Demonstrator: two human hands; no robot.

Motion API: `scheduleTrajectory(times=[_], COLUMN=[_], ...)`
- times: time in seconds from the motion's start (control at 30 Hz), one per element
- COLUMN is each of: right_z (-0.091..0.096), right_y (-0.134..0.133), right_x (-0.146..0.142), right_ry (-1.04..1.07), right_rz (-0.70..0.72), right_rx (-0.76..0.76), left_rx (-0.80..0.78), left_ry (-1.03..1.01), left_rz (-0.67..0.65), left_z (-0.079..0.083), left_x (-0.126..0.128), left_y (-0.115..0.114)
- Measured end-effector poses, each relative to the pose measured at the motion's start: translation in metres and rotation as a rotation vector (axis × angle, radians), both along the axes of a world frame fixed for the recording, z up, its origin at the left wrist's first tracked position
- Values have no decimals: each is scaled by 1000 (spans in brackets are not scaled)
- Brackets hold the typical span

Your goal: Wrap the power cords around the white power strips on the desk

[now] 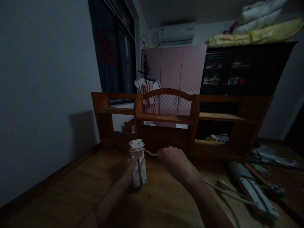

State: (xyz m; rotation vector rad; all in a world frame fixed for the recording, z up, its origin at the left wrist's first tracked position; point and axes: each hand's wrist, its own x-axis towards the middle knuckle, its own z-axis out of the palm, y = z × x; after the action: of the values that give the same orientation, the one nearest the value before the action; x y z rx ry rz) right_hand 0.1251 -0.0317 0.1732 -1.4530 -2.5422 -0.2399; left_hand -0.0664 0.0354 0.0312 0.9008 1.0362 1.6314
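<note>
My left hand [131,165] is closed around a white power strip [142,175], held upright above the wooden surface. Its thumb presses across the face of the strip. Several turns of a white cord [152,154] wrap round the strip's upper end. From there the cord stretches right to my right hand [173,161], whose fingers are closed on it. More cord leaves that hand and runs down to the right. A second white power strip [255,196] lies at the lower right, with cord wound round its far end.
A wooden shelf unit [165,117] stands along the back of the wooden surface [95,190]. A wall [47,95] borders the left side. Plastic bags [273,155] lie at the far right. Beyond the shelf are a pink wardrobe [171,69] and a dark cabinet [249,69].
</note>
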Motion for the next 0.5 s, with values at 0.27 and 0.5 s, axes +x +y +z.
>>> scheduleTrajectory(times=[0.27,0.5], right_z=[15,28], right_y=[-17,-39], right_x=[8,28], right_ry=[58,128], right_rz=[-16,13], right_rx=[86,88], left_rx=[17,-76], left_ry=[87,153], left_rz=[-74,-168], left_z=[-4,7], left_x=[6,13], left_y=[-4,-13])
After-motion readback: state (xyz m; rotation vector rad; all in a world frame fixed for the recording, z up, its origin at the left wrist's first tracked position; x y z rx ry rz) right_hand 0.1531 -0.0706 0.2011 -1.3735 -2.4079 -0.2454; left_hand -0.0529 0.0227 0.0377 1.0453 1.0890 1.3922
